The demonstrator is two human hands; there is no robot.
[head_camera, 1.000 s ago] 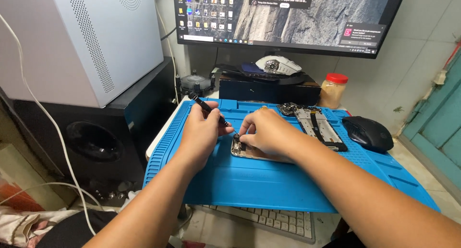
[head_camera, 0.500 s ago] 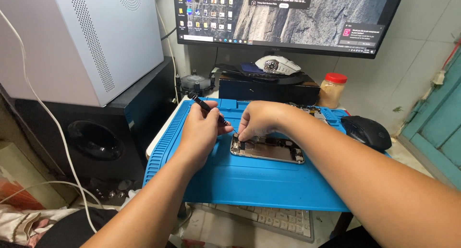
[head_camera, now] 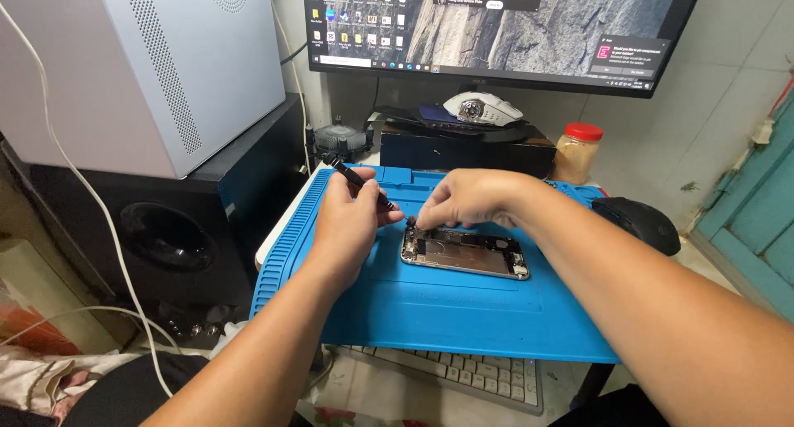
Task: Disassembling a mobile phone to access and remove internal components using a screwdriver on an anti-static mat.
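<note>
Nearest the camera, at six o'clock, a white keyboard (head_camera: 463, 376) poked out from under the front edge of a blue work mat (head_camera: 463, 311) on the table. Both forearms reached forward over the mat. At the mat's centre lay an opened phone (head_camera: 466, 252), flat, its insides facing up, long side running nine to three o'clock.

The left hand (head_camera: 346, 222) sat just at nine o'clock of the phone, fingers curled around a slim black screwdriver (head_camera: 357, 181), whose handle stuck up and away toward eleven o'clock. The right hand (head_camera: 467, 199) hovered over the phone's far left corner, its fingertips (head_camera: 422, 222) pinched narrowly together on something small and dark there; whether it was a screw or a part, I could not tell.

Farther out, at two o'clock of the phone, a black mouse (head_camera: 638, 222) rested by the mat's right edge. At ten o'clock stood a black speaker (head_camera: 165, 237) with a white computer case (head_camera: 141, 71) on top of it, and a white cable (head_camera: 91, 229) hung down in front of them.

Beyond the mat, at twelve o'clock, a dark box (head_camera: 467, 150) carried a white mouse (head_camera: 482, 109), and a jar with a red lid (head_camera: 577, 152) stood just to its right. Farthest back, a monitor (head_camera: 496, 22) was lit, showing a rock-face picture.
</note>
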